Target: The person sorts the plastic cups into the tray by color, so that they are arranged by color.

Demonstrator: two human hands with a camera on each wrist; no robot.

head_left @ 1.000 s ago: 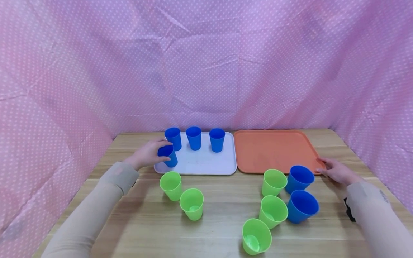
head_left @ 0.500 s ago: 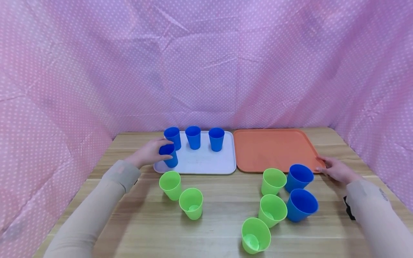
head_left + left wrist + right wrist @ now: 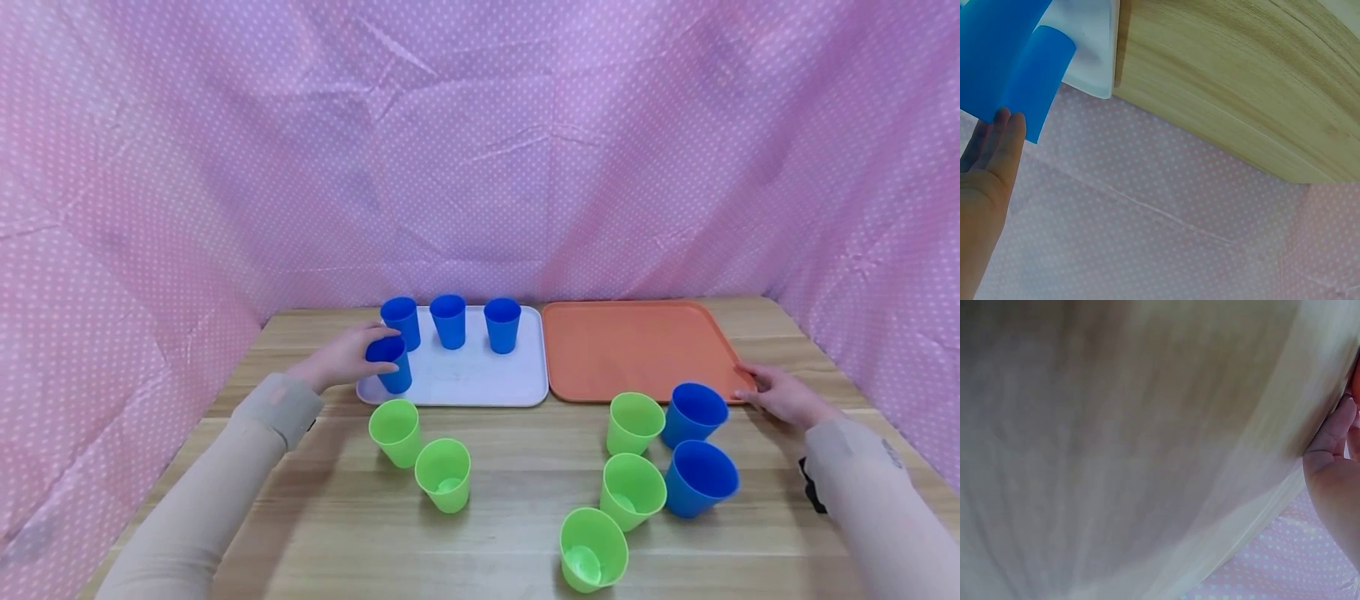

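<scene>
Clock positions from bench (image 3: pixel 517 533) centre, head view. White tray (image 3: pixel 480 375) at 11 o'clock, orange tray (image 3: pixel 637 350) at 1, side by side. L hand (image 3: pixel 341 357): grip curled round a held blue cup (image 3: pixel 396 382), approx upright, at white tray's 8 o'clock corner; can't tell if its base touches the tray. Same tray: back blue cup (image 3: pixel 405 322) at 10, just behind the held one; mid blue cup (image 3: pixel 450 323) at 12; third blue cup (image 3: pixel 503 327) at 2. R hand (image 3: pixel 787 398): grip pinching orange tray's 4 o'clock corner.

In the way: a green cup (image 3: pixel 396 435) right in front of held cup, w/ second green cup (image 3: pixel 443 477) at its 4 o'clock. Fronting orange tray: third green cup (image 3: pixel 634 425) & fourth blue cup (image 3: pixel 694 418); then, nearer, fourth green cup (image 3: pixel 632 493) & fifth blue cup (image 3: pixel 701 482); nearest, fifth green cup (image 3: pixel 593 552), bench's 5 o'clock. Pink dotted curtain (image 3: pixel 480 150) behind, 10 thru 2.
</scene>
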